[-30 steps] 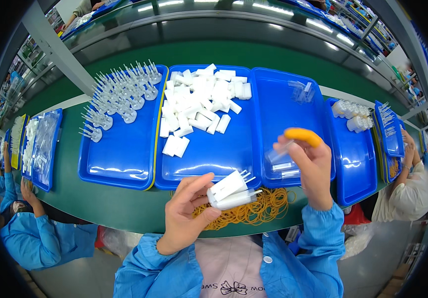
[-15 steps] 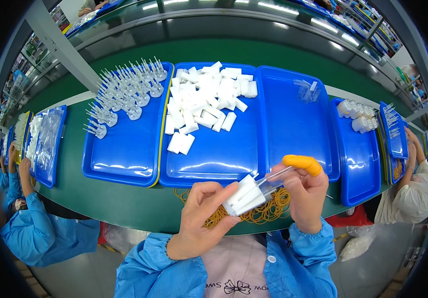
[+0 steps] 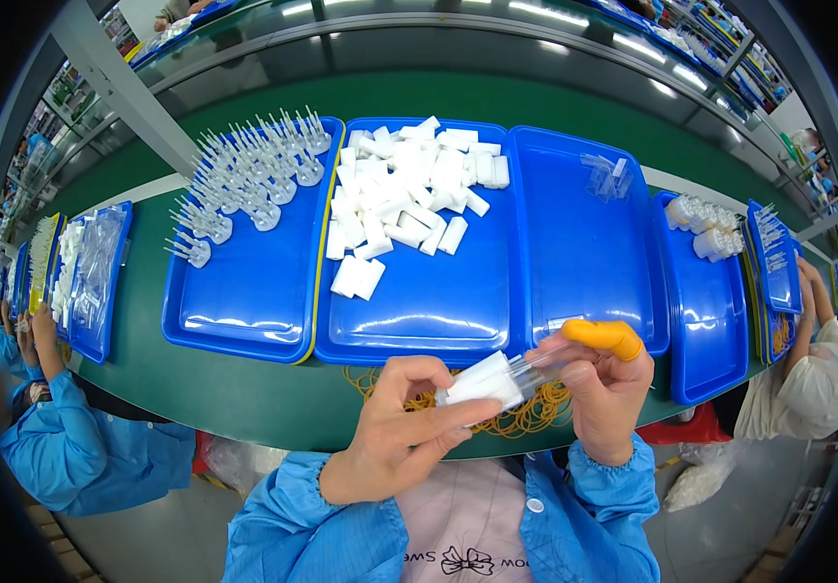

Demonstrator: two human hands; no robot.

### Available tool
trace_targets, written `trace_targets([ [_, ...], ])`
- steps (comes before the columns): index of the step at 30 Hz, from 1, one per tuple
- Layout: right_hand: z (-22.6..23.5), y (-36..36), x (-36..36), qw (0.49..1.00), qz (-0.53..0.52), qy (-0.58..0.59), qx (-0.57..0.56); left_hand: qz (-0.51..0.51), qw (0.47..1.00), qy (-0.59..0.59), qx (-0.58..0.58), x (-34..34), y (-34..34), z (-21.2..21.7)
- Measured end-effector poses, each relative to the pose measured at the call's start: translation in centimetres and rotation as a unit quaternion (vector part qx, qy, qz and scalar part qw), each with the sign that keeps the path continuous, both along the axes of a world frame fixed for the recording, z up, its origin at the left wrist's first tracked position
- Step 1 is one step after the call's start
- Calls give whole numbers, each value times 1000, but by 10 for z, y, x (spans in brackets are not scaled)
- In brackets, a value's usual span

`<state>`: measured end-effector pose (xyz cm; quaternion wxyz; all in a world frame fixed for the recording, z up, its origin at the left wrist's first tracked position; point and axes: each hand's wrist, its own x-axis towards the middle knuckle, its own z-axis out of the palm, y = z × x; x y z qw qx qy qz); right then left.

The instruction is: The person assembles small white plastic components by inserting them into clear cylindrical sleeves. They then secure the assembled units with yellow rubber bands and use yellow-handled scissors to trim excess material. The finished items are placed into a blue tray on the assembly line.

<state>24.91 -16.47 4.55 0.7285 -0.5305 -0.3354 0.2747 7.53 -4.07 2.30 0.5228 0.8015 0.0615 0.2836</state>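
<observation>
My left hand (image 3: pixel 385 428) grips a cluster of white blocks (image 3: pixel 485 381) between thumb and fingers, above the table's near edge. A clear plastic end shows at the cluster's left side. From the right, my right hand (image 3: pixel 608 398), an orange finger cot (image 3: pixel 605 337) on one finger, pinches thin clear plastic pieces (image 3: pixel 541 365) that reach the blocks' right end. Whether these are tubes or strips I cannot tell. Below both hands lie yellowish rubber bands (image 3: pixel 540 416), partly hidden by them.
Ahead stand blue trays: clear pronged parts (image 3: pixel 261 216) fill the left one, loose white blocks (image 3: pixel 399 199) the middle one, a few clear pieces (image 3: pixel 605 178) the right one. A smaller tray (image 3: pixel 705 335) holds white bundles (image 3: pixel 705 228). Co-workers sit on both sides.
The white block cluster has tilted flatter in my left hand, and my left thumb now lies across its near side. My right hand has shifted slightly right and down with the clear pieces.
</observation>
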Motion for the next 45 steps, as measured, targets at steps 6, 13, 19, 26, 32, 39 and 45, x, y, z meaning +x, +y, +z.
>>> trace_targets([
  [6, 5, 0, -7, 995, -12, -93, 43, 26, 999, 28, -37, 0, 0, 12],
  [13, 7, 0, -10, 994, -19, -74, 71, -31, 998, -7, -55, 0, 1, 7],
  [19, 10, -1, -6, 993, -7, -109, 50, -18, 999, -6, -45, -1, 0, 5],
  [26, 20, -7, -13, 965, -35, -253, 56, 8, 1000, 0, 3, -3, -3, 13],
  [32, 23, -9, -20, 987, -30, -145, 57, 21, 992, -80, 92, 1, -4, 11],
  [39, 25, -5, -18, 985, -35, -167, 38, 138, 987, -64, -53, -4, -11, 12],
  [45, 19, 1, 8, 966, -26, -258, -15, 76, 958, -62, -270, -2, 1, 1],
])
